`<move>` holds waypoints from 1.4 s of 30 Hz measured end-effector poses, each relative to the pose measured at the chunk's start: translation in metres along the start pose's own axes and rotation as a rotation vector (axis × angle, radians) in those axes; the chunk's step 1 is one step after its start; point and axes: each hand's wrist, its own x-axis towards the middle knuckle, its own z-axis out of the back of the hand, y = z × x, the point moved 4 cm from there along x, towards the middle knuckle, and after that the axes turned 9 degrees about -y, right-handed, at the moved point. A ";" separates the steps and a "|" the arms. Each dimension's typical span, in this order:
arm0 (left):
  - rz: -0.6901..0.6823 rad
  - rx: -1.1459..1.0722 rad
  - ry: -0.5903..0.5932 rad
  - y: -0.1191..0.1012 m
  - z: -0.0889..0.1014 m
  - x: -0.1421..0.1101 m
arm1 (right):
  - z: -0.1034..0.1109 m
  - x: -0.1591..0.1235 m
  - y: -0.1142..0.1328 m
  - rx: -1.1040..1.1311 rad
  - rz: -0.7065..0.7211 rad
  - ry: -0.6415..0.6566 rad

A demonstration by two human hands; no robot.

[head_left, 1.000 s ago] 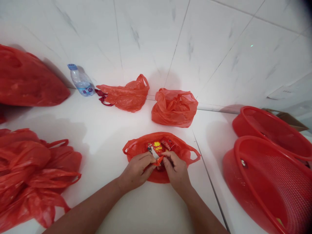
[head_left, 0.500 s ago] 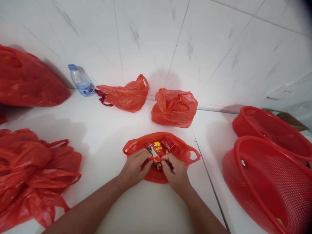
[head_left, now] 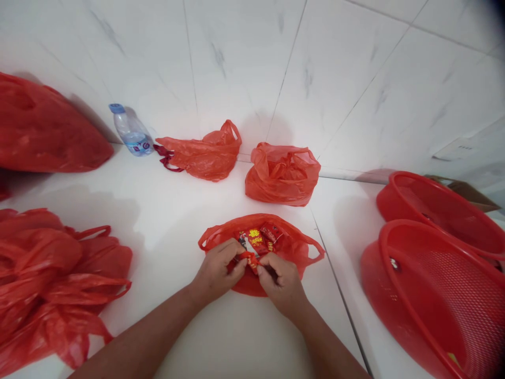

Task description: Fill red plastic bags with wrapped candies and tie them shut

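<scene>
Between my two hands, over an open red plastic bag (head_left: 302,252), is a small red wrapped candy (head_left: 252,260) with yellowish marks. My left hand (head_left: 219,268) pinches its left end and my right hand (head_left: 282,281) pinches its right end. Inside the bag lie a red packet (head_left: 256,238) with a yellow character and picture, and a smaller dark red packet (head_left: 272,230) beside it. The bag's handles stick out to both sides. My fingers and the candy hide the near part of the contents.
Behind stand an open red bag (head_left: 282,184) and a slumped red bag (head_left: 205,158), beside a clear bottle (head_left: 136,138) with a blue cap. Red bags (head_left: 51,263) pile at left, below a full red bag (head_left: 51,131). Two red plastic baskets (head_left: 418,295) (head_left: 442,210) stand at right.
My right hand has shifted slightly down and left. The candy between my fingers has turned, its right end now lower and more of its wrapper showing.
</scene>
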 end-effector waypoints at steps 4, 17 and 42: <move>0.033 -0.068 0.001 -0.001 0.001 0.001 | 0.000 0.000 0.000 -0.013 0.014 -0.001; 0.066 -0.091 0.066 -0.001 -0.001 -0.002 | -0.002 0.000 -0.007 -0.028 -0.058 0.006; 0.002 -0.065 0.066 -0.004 -0.002 -0.001 | -0.004 -0.002 -0.003 -0.030 -0.004 0.035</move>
